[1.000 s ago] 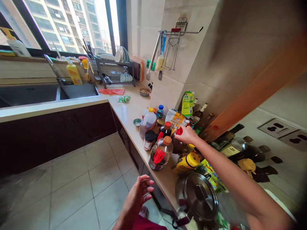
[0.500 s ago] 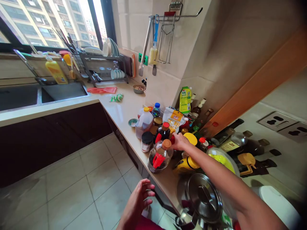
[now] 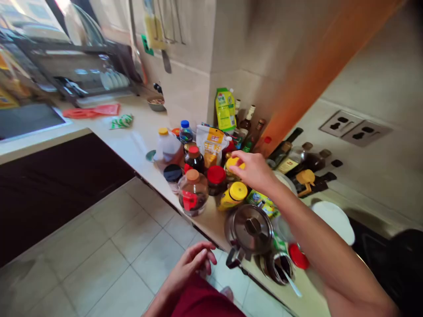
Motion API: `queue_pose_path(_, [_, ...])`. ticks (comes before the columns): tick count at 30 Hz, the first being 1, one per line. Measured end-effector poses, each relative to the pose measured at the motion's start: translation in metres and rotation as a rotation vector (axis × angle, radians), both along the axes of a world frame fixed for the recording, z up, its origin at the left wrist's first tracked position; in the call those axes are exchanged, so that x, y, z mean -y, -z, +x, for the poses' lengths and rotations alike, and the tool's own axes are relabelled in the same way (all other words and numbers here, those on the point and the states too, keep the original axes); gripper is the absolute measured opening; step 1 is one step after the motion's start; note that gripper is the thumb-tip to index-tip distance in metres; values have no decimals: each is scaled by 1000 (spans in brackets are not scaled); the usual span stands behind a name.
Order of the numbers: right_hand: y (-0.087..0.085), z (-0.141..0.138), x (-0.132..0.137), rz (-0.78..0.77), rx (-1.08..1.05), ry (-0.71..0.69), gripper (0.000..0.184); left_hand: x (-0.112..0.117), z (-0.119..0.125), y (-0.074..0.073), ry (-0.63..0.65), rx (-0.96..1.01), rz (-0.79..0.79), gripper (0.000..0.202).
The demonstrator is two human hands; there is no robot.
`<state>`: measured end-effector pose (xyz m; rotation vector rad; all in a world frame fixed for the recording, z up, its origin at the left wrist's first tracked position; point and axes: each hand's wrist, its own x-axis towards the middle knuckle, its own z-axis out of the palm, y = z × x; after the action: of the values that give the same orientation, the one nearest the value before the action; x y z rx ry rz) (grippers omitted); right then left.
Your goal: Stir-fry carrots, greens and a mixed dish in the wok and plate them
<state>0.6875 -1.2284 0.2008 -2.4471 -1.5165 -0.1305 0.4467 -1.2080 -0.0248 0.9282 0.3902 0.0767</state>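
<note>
My right hand (image 3: 251, 171) reaches over a crowd of bottles and jars on the counter (image 3: 139, 143), with its fingers closed round the yellow cap of a jar (image 3: 233, 164). Just in front of it stand a dark jar with a red lid (image 3: 216, 178) and a yellow squeeze bottle (image 3: 231, 195) lying on its side. A round clear bottle with an orange cap (image 3: 193, 193) stands at the counter's front edge. My left hand (image 3: 193, 262) hangs low over the floor, fingers loosely curled, holding nothing.
A steel pot with a lid (image 3: 249, 231) and an open jar with a spoon (image 3: 279, 268) sit near the counter edge. A white plate (image 3: 333, 218) lies to the right. Wall sockets (image 3: 355, 127), a dish rack (image 3: 82, 75) and a sink (image 3: 26, 119) are further off.
My right hand has let go of the red-lidded jar, which now stands on the counter, and has moved right onto the yellow cap. The view has swung right and down. My left hand stays low.
</note>
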Motion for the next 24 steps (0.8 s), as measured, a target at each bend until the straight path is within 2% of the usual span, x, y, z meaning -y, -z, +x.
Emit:
queue_pose_path(2, [-4, -11, 67, 122, -37, 27, 12, 16, -4, -1, 173, 19, 49, 42])
queue_pose_path(4, [10, -26, 140, 164, -108, 125, 15, 37, -6, -1, 292, 33, 93, 40])
queue_pose_path(7, [60, -47, 238, 130, -256, 297, 21, 76, -4, 6, 350, 74, 213, 42])
queue_pose_path(10, [123, -62, 297, 77, -328, 399, 32, 120, 8, 22, 249, 112, 504, 52])
queue_pose_path(12, [154, -69, 311, 42, -329, 410, 40, 148, 21, 35, 120, 139, 698, 69])
queue_pose_path(15, [178, -76, 309, 19, -342, 372, 36, 180, 49, 49, -69, 128, 861, 102])
queue_pose_path(18, [179, -76, 297, -9, -305, 330, 23, 198, 77, 54, -180, 101, 945, 117])
queue_pose_path(24, [157, -69, 286, -264, -16, 413, 28, 208, 113, 67, -263, 130, 991, 120])
